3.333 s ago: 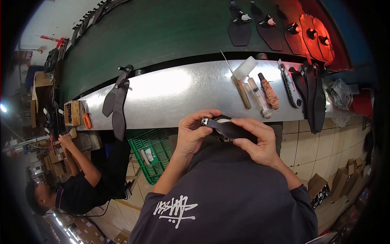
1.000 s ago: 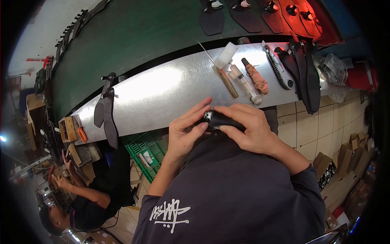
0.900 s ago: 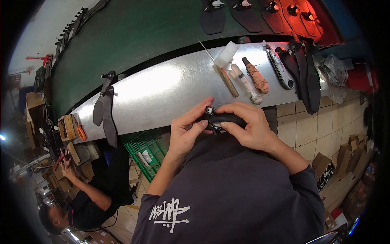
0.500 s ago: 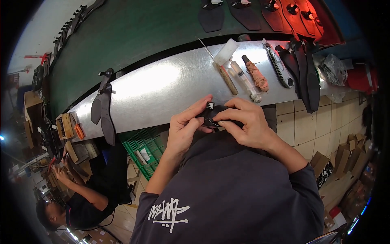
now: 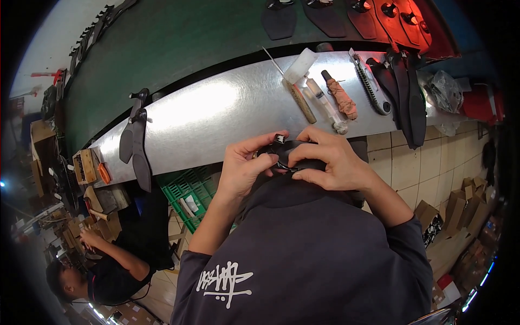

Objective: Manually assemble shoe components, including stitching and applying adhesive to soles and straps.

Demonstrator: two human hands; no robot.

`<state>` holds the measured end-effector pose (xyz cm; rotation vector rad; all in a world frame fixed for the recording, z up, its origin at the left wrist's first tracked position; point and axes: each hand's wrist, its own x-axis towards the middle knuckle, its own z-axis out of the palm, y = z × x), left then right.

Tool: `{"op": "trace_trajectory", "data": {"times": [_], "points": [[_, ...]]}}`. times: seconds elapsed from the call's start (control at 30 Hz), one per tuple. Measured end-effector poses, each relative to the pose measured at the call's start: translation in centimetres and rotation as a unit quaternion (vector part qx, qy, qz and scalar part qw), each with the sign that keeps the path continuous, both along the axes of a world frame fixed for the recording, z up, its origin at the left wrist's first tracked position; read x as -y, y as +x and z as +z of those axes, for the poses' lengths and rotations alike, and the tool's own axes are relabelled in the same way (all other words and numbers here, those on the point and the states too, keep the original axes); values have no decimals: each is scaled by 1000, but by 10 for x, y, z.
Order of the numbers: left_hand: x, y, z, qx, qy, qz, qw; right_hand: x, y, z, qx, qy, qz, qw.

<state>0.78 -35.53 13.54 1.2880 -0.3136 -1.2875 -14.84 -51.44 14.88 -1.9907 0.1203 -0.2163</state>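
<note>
Close to my body, at the bench's near edge, both hands grip a black shoe sole with a small heel (image 5: 294, 147). The heel tip shows a pale end. My left hand (image 5: 241, 167) pinches the heel end between thumb and fingers. Curled over the other part, my right hand (image 5: 338, 163) presses with thumb and forefinger along a glossy edge. Much of the sole is hidden behind my fingers. Beyond the hands lie an awl (image 5: 301, 104), a clear syringe (image 5: 326, 106) and a tool with a tape-wrapped handle (image 5: 342, 99).
A utility knife (image 5: 374, 86) and several black soles (image 5: 413, 103) lie at the right on the metal bench (image 5: 200, 116). More soles (image 5: 140, 149) overhang its left edge. Behind runs a green belt (image 5: 179, 43) bearing soles. A green crate (image 5: 189, 197) stands below; a co-worker (image 5: 116, 262) is at left.
My right fingers have shifted on the sole, with the thumb lower along its edge. My left hand keeps its pinch. The co-worker's hands have moved at the left.
</note>
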Motion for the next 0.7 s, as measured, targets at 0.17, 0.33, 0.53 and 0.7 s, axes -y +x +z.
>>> {"op": "trace_trajectory", "data": {"times": [0.17,0.33,0.53,0.7], "points": [[2,-1,2,28,0,6,1000,-6,-2,-4,-12,4,-32,999],[3,-3,3,60,-16,12,998,-9,-3,-6,-9,23,-56,998],[3,3,4,19,6,8,1000,-11,-2,-8,54,-81,-63,993],[2,4,1,-232,52,39,970,-15,0,-9,131,-190,-96,968]]}}
